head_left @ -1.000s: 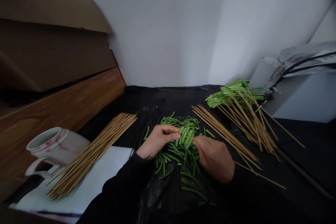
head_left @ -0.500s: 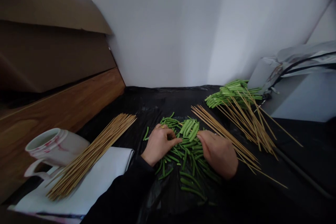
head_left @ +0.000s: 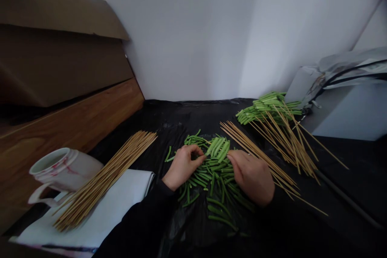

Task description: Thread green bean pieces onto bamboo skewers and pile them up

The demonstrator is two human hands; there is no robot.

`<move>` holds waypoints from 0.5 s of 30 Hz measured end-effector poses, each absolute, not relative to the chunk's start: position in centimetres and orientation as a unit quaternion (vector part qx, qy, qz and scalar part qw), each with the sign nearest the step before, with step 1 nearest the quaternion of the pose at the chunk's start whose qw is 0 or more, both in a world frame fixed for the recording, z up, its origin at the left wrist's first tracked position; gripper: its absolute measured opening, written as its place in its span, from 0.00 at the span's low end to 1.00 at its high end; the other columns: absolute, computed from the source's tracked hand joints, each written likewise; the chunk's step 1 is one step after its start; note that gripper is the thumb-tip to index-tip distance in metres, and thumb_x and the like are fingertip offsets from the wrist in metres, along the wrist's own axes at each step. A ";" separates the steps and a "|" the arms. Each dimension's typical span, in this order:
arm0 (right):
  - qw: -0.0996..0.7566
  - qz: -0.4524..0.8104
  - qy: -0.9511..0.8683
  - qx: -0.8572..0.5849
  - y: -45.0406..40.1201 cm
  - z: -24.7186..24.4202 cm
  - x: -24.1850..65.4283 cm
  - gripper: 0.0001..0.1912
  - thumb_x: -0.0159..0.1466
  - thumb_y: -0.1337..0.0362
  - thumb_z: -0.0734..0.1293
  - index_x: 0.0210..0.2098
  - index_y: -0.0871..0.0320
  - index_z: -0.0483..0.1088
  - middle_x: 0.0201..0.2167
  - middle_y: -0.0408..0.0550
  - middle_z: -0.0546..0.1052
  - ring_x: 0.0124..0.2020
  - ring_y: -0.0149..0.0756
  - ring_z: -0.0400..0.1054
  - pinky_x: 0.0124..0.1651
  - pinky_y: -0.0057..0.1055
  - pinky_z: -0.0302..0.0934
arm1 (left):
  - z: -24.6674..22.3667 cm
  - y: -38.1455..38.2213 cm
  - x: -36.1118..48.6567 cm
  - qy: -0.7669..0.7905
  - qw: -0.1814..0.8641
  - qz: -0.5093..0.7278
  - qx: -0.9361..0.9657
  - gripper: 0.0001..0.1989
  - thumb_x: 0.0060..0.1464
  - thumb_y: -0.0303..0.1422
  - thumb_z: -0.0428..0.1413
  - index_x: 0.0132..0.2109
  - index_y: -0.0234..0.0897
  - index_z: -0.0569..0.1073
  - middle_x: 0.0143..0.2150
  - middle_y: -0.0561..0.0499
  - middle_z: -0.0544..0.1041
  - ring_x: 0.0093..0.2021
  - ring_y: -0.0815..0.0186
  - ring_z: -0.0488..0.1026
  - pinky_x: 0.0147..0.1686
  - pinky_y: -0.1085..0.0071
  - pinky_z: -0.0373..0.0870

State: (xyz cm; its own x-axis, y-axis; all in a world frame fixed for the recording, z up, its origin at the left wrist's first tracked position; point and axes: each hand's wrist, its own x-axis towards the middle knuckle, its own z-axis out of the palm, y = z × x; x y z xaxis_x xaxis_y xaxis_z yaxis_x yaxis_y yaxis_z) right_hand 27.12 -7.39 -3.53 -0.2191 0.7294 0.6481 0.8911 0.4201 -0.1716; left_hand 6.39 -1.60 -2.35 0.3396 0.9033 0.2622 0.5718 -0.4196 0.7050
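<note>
Loose green bean pieces point(head_left: 222, 177) lie in a pile on black plastic at the centre. Above the pile, several beans sit side by side in a row point(head_left: 218, 148) between my hands, apparently on a stick. My right hand point(head_left: 252, 175) pinches at the right end of this row; the stick is mostly hidden by the fingers. My left hand point(head_left: 185, 166) has thumb and forefinger pinched together at the row's left side, and what they hold is too small to name.
Bundled sticks point(head_left: 105, 181) lean on a cup point(head_left: 65, 169) over white paper point(head_left: 127, 191) at left. Right of centre lie more sticks point(head_left: 256, 151), with stacked beans point(head_left: 270, 107) behind. A cardboard box point(head_left: 60, 60) stands at the upper left, a pale box point(head_left: 353, 109) at the right.
My left hand's fingertips have come closer to the left end of the bean row, and its thumb and forefinger have closed together. My right hand has hardly moved.
</note>
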 end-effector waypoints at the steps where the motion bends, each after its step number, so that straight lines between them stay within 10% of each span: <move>1: 0.341 -0.116 -0.772 -0.523 -7.4 -3.5 27.1 0.14 0.69 0.67 0.54 0.36 0.59 0.70 0.28 0.46 0.74 0.30 0.31 0.68 0.32 0.29 0.50 | -2.4 -1.5 6.4 0.475 0.286 0.348 0.756 0.07 0.50 0.36 0.59 0.31 0.37 0.76 0.30 0.50 0.77 0.32 0.64 0.72 0.34 0.70 0.65; 15: 0.328 -0.116 -0.785 -0.512 -7.6 -3.6 26.8 0.12 0.67 0.70 0.56 0.33 0.58 0.69 0.26 0.43 0.73 0.27 0.30 0.66 0.32 0.30 0.49 | -1.8 -1.1 6.1 0.402 0.692 0.455 0.390 0.13 0.43 0.32 0.67 0.39 0.33 0.80 0.37 0.46 0.80 0.34 0.73 0.72 0.35 0.78 0.65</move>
State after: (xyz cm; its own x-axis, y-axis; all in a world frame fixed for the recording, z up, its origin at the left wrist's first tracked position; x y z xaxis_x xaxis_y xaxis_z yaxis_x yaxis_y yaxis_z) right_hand 26.78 -7.63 -3.58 -0.2608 0.7281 0.6339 0.8800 0.4493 -0.1540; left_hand 6.08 -1.12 -1.81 0.2616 0.9440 -0.2010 -0.3163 0.2805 0.9062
